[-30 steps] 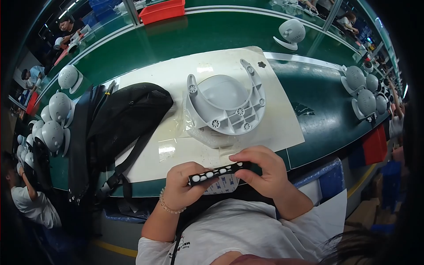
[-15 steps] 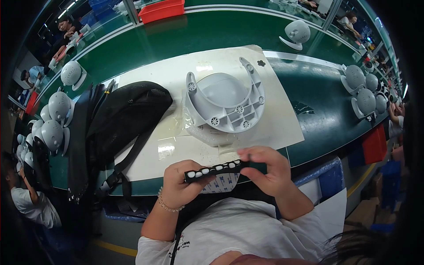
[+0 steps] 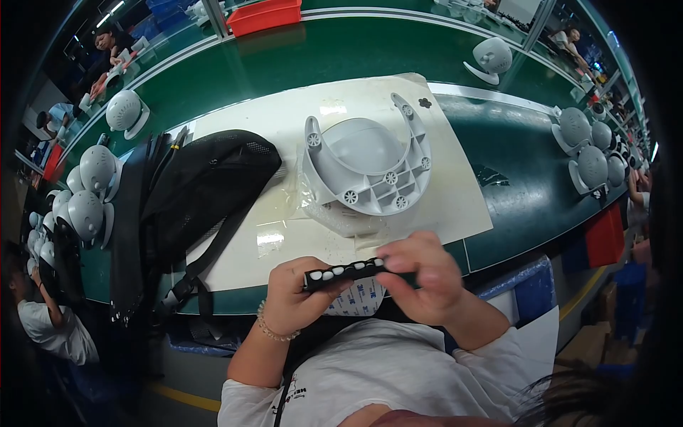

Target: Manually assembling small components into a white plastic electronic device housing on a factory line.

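Note:
My left hand (image 3: 290,293) grips the left end of a black strip with white ovals (image 3: 347,271), its fingers wrapped round it. The ovals sit in a row along the strip. At the strip's right end are my right hand's (image 3: 425,281) bent forefinger and thumb, one above and one below; this hand is partly smeared by motion. Under the strip shows a white sheet with blue print (image 3: 359,297); whether it belongs to the strip is unclear. Beyond my hands, a pale grey plastic part (image 3: 395,186) with a crescent-shaped ribbed base lies underside up on clear plastic wrap (image 3: 324,217).
A black mesh bag (image 3: 213,167) with straps lies on the left of the white board (image 3: 260,110). Similar rounded units stand at left (image 3: 87,213) and right (image 3: 592,167). A red bin (image 3: 265,17) is at the back. Other people work around the green benches.
My right hand has shifted slightly left and now covers more of the strip's right end. The left hand keeps its hold, moving slightly right. The view has shifted a little.

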